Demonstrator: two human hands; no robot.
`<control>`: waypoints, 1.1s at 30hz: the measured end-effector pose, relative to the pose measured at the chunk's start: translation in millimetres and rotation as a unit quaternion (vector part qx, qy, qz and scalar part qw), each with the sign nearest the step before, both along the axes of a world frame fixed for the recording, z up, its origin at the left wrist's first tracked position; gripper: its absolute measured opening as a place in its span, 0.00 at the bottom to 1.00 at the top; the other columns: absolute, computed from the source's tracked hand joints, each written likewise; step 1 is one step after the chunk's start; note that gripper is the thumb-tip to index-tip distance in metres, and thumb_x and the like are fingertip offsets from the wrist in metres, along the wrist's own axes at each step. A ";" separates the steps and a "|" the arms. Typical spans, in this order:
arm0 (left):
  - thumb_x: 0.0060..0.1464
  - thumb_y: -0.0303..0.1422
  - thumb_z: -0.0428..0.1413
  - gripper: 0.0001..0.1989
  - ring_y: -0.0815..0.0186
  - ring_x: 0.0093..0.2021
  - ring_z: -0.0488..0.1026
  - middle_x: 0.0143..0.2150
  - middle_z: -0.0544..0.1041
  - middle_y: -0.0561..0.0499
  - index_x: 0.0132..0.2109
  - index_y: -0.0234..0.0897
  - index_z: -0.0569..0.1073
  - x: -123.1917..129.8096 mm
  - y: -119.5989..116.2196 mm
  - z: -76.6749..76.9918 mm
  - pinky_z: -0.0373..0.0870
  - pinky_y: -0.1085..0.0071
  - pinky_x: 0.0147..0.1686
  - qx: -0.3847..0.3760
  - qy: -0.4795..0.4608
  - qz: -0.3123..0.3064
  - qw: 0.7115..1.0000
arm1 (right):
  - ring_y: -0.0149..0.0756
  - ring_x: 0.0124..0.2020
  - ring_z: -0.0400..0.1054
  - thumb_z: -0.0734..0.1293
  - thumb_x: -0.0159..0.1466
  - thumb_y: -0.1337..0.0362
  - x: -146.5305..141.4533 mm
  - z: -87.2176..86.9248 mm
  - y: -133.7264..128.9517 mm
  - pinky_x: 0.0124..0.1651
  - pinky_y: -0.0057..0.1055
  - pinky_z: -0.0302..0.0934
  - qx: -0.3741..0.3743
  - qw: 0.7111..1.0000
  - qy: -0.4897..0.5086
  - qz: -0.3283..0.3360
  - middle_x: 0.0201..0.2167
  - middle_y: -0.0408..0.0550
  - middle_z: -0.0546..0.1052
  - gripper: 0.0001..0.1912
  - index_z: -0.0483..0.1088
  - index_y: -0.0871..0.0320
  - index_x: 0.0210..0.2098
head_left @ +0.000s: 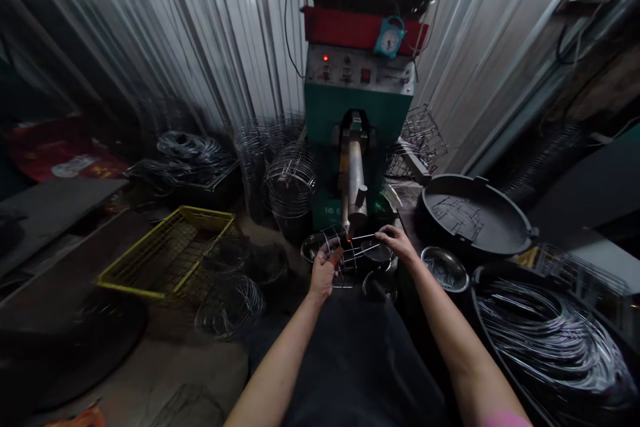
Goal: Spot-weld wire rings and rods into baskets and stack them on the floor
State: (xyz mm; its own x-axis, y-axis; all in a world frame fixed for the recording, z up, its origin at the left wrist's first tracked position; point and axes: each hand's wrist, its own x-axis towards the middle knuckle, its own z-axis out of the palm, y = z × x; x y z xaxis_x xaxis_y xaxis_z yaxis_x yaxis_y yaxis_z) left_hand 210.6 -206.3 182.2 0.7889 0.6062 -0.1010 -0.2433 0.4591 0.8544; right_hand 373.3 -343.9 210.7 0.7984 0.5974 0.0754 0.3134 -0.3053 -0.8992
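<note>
My left hand (325, 273) is closed around the near left part of a round wire frame (356, 259) under the spot welder's electrode (357, 180). A small orange glow shows where the electrode tip meets the wire. To the right, my right hand (395, 241) pinches the outer end of a thin metal rod (367, 236). The rod's other end reaches the glowing spot. Below the work, a small metal bowl (380, 285) is partly in shadow. The frame's far side is partly hidden by the electrode and my fingers.
The green welding machine (360, 97) stands ahead, with a clock (390, 37) on its front. At right are a black pan (475, 213) with short wires, a bowl of small parts (445, 269) and a tub of wire rings (550, 327). A yellow crate (165, 253) and wire baskets (293, 177) lie left.
</note>
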 end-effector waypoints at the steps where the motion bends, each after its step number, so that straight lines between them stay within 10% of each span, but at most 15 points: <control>1: 0.39 0.39 0.61 0.22 0.78 0.17 0.58 0.22 0.66 0.57 0.43 0.36 0.70 -1.7 2.6 -2.0 0.46 0.82 0.12 -0.006 -0.002 -0.005 1.000 | 0.31 0.27 0.62 0.64 0.50 0.53 1.5 0.2 -5.9 0.31 0.27 0.56 -0.003 1.000 0.002 0.003 0.22 0.41 0.68 0.15 0.67 0.59 0.25; 9: 0.40 0.36 0.62 0.12 0.82 0.12 0.49 0.16 0.58 0.62 0.32 0.36 0.69 -57.7 32.4 -42.4 0.46 0.84 0.11 -0.211 -0.051 -0.044 0.975 | 0.36 0.35 0.65 0.68 0.47 0.59 -27.4 9.9 -57.5 0.37 0.31 0.58 0.016 0.990 0.096 0.099 0.31 0.45 0.72 0.16 0.70 0.59 0.35; 15: 0.46 0.44 0.54 0.18 0.73 0.19 0.66 0.23 0.69 0.53 0.36 0.33 0.71 -91.7 45.5 -59.8 0.60 0.77 0.20 -0.194 0.048 -0.040 0.979 | 0.30 0.28 0.62 0.68 0.49 0.58 -88.6 54.0 -24.5 0.33 0.26 0.57 0.066 0.986 0.093 0.121 0.25 0.41 0.70 0.11 0.69 0.59 0.28; 20: 0.42 0.40 0.59 0.22 0.62 0.43 0.70 0.41 0.73 0.45 0.46 0.38 0.68 -110.7 48.7 -22.3 0.64 0.70 0.38 0.078 0.135 0.160 0.975 | 0.28 0.27 0.62 0.68 0.48 0.59 -132.2 76.5 21.7 0.31 0.25 0.56 0.032 0.972 0.109 0.204 0.24 0.41 0.70 0.11 0.70 0.60 0.28; 26: 0.35 0.26 0.63 0.21 0.57 0.51 0.64 0.44 0.72 0.46 0.42 0.42 0.74 -98.1 47.8 61.8 0.60 0.67 0.49 0.351 0.004 0.043 0.935 | 0.25 0.20 0.60 0.69 0.46 0.61 -156.7 81.7 44.6 0.26 0.23 0.54 0.063 0.950 0.242 0.189 0.19 0.38 0.69 0.11 0.69 0.61 0.26; 33: 0.42 0.28 0.58 0.10 0.60 0.38 0.72 0.35 0.77 0.48 0.36 0.42 0.76 -66.8 67.9 51.4 0.66 0.66 0.42 0.411 0.043 -0.023 0.910 | 0.26 0.26 0.64 0.70 0.46 0.65 -159.4 74.3 25.5 0.29 0.22 0.58 0.083 0.936 0.276 0.201 0.26 0.41 0.72 0.14 0.70 0.60 0.33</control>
